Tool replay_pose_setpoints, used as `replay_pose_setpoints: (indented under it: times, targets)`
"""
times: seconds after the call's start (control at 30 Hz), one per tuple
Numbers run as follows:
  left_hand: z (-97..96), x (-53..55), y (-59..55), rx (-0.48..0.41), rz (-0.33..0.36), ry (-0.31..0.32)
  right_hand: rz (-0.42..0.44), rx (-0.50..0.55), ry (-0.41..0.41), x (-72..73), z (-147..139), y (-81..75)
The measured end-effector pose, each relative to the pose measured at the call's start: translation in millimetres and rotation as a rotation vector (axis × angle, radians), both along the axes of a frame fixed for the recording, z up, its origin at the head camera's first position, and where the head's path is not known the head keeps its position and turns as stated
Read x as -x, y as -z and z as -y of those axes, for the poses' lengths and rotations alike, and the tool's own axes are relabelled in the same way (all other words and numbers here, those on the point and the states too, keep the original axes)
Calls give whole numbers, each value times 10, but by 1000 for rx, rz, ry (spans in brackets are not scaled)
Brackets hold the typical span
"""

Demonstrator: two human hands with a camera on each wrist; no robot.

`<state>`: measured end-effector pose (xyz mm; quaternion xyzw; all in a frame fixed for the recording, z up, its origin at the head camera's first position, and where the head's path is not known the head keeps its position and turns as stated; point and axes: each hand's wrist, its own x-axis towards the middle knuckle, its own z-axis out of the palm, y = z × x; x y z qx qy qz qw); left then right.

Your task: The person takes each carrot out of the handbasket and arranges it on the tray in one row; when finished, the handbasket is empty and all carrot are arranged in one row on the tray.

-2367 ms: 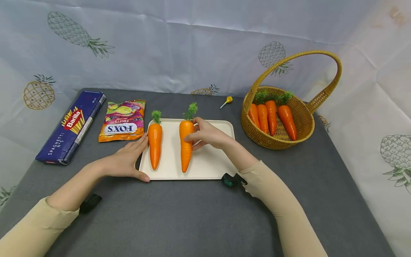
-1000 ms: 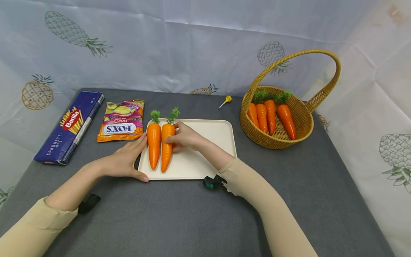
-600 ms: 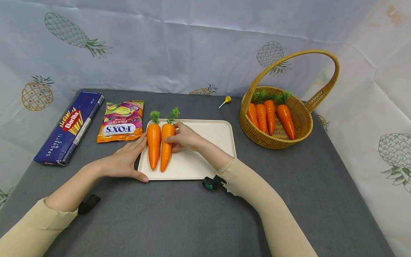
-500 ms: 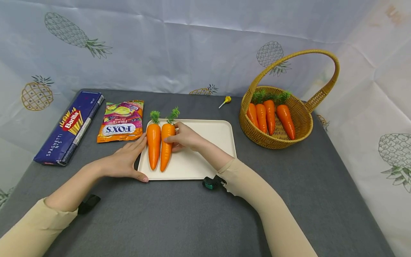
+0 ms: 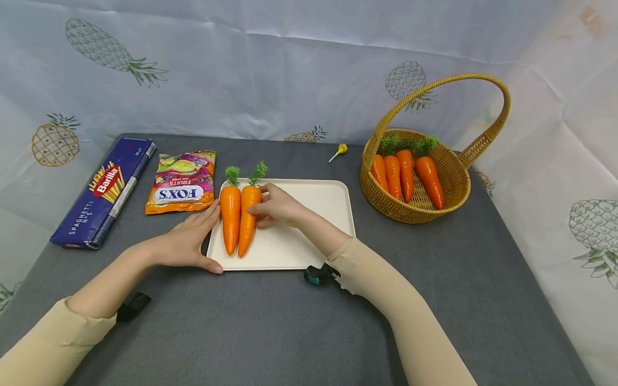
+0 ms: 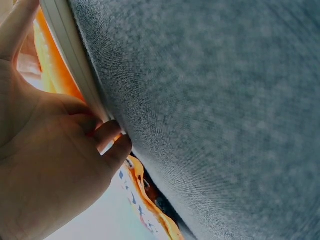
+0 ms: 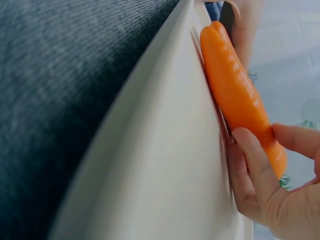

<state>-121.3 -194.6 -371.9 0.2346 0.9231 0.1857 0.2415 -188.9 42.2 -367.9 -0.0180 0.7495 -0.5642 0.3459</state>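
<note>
In the head view, a cream tray [image 5: 309,249] bears two orange carrots with green tops. My right hand [image 5: 281,206] pinches the right-hand carrot [image 5: 247,228] between thumb and fingers. The right wrist view shows the thumb on one side of this carrot [image 7: 235,85] and fingers on the other, low over the tray. Close along its left lies the other carrot [image 5: 230,220], its tip near the held one's. My left hand [image 5: 185,240] spans the tray's left edge, fingertips at the side and thumb at the front corner. Those fingers [image 6: 112,132] rest against the rim in the left wrist view.
Behind the left hand lies a FOX'S candy bag [image 5: 181,182], with a blue Barilla spaghetti box [image 5: 103,190] farther left. A yellow lollipop [image 5: 341,149] lies behind the tray. At right stands a wicker basket [image 5: 415,214] with a tall handle, holding several carrots [image 5: 429,182].
My right hand has brought its carrot leftward across the tray to the other carrot. Since half a second ago, its tip has swung slightly left. The left hand stays at the tray's edge.
</note>
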Motion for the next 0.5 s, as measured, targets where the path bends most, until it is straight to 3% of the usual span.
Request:
replay_pose_setpoints:
  times: [0.5]
  targets:
    - [-7, 3, -3, 4, 8, -4, -21, -27, 11, 7, -75, -47]
